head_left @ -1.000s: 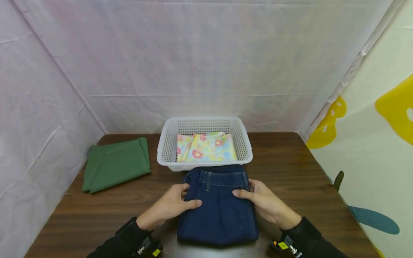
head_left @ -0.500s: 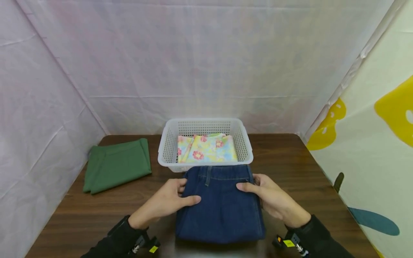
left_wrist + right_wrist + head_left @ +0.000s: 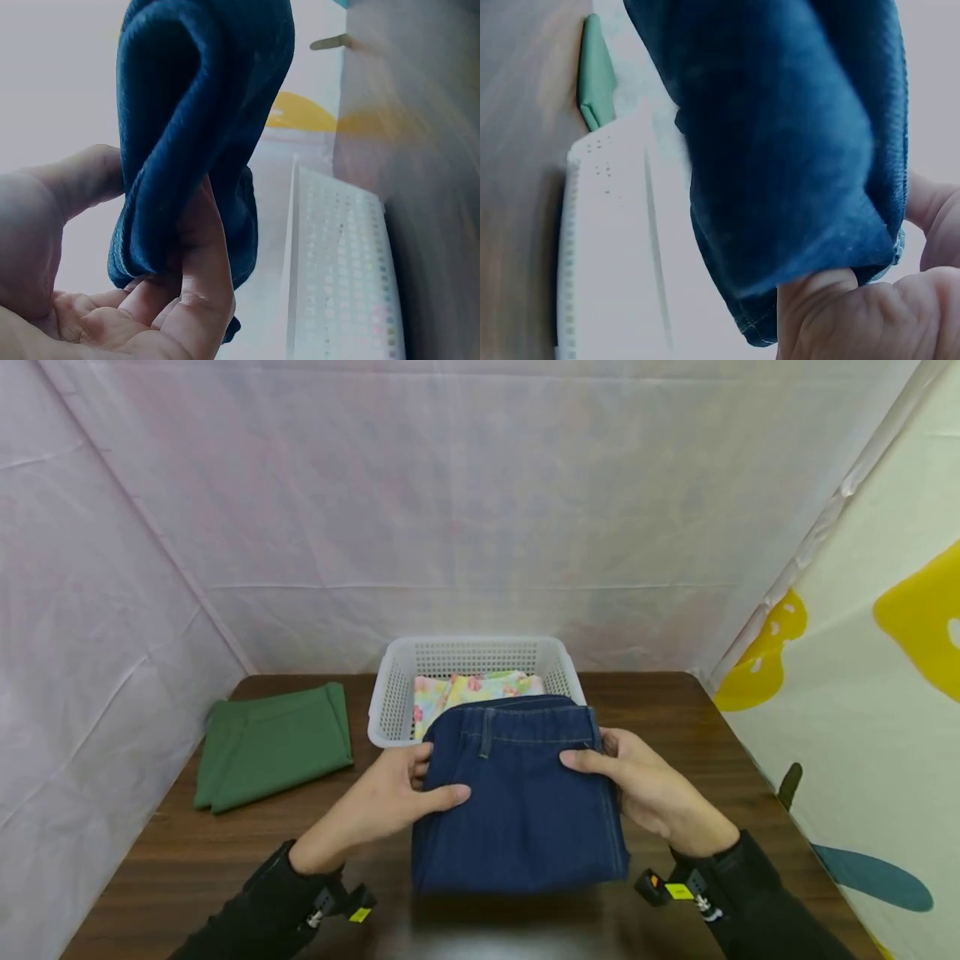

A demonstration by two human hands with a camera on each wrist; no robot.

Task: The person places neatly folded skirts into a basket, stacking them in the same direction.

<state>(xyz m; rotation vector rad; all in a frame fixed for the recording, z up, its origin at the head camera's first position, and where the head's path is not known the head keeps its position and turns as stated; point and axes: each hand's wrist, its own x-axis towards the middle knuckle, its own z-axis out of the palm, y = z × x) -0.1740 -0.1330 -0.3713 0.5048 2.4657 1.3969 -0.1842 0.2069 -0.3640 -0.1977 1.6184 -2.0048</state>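
Folded dark blue jeans (image 3: 517,802) hang between my two hands above the table, their waistband overlapping the front of a white plastic basket (image 3: 386,693). My left hand (image 3: 397,793) grips the left edge, thumb on top and fingers underneath. On the opposite edge my right hand (image 3: 645,785) pinches the denim the same way. Both wrist views show the fold of the jeans (image 3: 202,112) between thumb and fingers. Inside the basket lies a folded floral cloth (image 3: 472,687), its front part hidden behind the jeans.
A folded green cloth (image 3: 277,743) lies on the brown wooden table (image 3: 247,852) at the left. White sheeting (image 3: 450,510) rises behind the table, and a patterned curtain (image 3: 862,760) stands along the right side.
Both hands have lifted the jeans off the table and carried them forward, so that the waistband now covers the basket's front rim. The basket and green cloth have stayed put.
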